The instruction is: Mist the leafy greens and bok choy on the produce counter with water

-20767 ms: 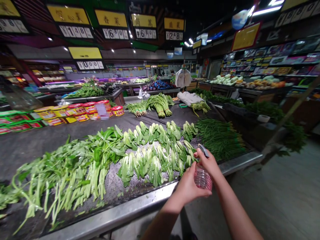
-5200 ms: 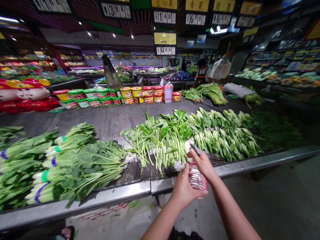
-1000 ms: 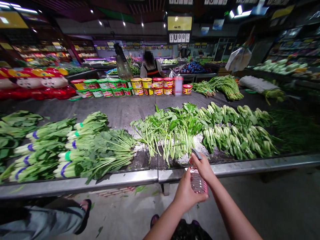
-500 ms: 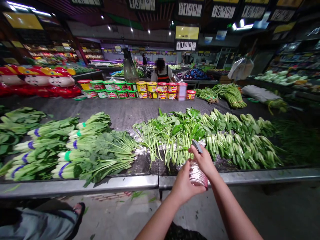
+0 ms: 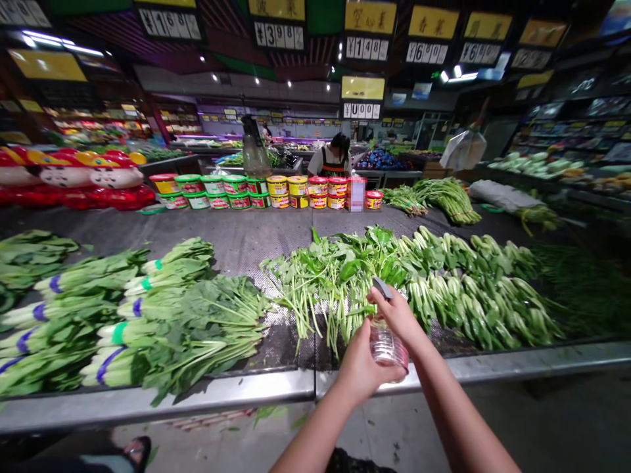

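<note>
Both hands on bottle, over desk edge.
Left hand (image 5: 362,368) cupping clear bottle (image 5: 387,341); right hand (image 5: 401,318) fingers gripping its top beside greens (image 5: 340,276) on desk (image 5: 162,402).

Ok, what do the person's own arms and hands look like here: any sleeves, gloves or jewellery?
Both forearms are bare up to the frame's bottom edge, with no sleeves showing. The left hand and right hand wear no gloves, and no watch, bracelet or ring can be seen.

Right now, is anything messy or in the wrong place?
Yes, a little. Green leaf scraps lie on the floor below the metal table edge. The greens by the spray bottle lie loose, not bundled.
</note>
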Motion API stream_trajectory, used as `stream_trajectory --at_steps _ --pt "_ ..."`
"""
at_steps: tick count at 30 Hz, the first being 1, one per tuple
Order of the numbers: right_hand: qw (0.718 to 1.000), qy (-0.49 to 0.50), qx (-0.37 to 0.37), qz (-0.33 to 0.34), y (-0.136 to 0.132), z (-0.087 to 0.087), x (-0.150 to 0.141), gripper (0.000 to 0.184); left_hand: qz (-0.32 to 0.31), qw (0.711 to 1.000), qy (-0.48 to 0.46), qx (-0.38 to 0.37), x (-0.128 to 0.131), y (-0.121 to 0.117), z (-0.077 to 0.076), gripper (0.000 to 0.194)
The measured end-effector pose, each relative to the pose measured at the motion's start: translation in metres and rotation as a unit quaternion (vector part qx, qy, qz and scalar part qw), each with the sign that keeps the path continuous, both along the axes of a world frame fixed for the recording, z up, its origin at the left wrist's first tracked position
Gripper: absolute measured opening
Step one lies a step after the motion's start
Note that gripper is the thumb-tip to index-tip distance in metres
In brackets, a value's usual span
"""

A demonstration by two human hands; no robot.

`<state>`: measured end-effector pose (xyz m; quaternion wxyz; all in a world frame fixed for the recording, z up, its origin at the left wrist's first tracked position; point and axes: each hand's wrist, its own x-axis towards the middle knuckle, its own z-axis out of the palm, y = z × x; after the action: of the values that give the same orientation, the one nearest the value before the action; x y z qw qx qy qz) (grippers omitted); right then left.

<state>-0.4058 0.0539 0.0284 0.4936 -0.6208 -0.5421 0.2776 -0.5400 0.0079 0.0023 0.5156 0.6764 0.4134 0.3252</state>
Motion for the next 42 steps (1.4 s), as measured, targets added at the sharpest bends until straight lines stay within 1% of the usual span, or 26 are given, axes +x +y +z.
stream_trajectory --at_steps 4,7,13,16,22,26,29,33,38,42 --pt "1.0 -0.013 0.011 0.011 0.018 0.006 -0.009 0.042 0.012 1.0 -0.001 -0.011 -0.007 0.014 0.006 0.106" --pt "1.0 -0.022 0.009 0.016 0.025 0.008 -0.015 0.043 0.014 1.0 -0.003 -0.005 -0.012 0.02 0.007 0.105" --pt "1.0 -0.01 -0.006 0.0 0.03 -0.001 -0.024 0.042 0.002 1.0 -0.004 -0.009 -0.023 0.028 0.003 0.104" --pt "1.0 0.0 -0.002 -0.002 0.032 -0.002 -0.028 0.042 0.004 1.0 -0.008 -0.001 -0.028 0.032 0.004 0.105" --pt "1.0 -0.009 0.009 0.028 0.03 0.008 -0.038 0.041 -0.013 1.0 -0.02 0.002 -0.042 0.035 0.014 0.094" --pt "0.998 0.034 0.015 0.05 0.028 0.008 -0.048 0.045 -0.01 0.999 -0.034 0.007 -0.053 0.038 0.016 0.095" --pt "0.996 0.064 0.025 0.051 0.027 0.005 -0.058 0.046 -0.012 0.999 -0.041 0.013 -0.061 0.038 0.016 0.094" --pt "0.998 0.039 0.041 0.04 0.024 0.004 -0.072 0.044 -0.02 0.999 -0.037 0.021 -0.073 0.036 0.015 0.088" --pt "0.999 0.035 0.032 0.016 0.02 0.0 -0.083 0.044 -0.01 1.0 0.003 0.02 -0.085 0.034 0.009 0.096" --pt "1.0 0.02 0.019 0.005 0.017 -0.003 -0.089 0.046 -0.004 1.0 0.013 0.022 -0.091 0.032 0.002 0.101"
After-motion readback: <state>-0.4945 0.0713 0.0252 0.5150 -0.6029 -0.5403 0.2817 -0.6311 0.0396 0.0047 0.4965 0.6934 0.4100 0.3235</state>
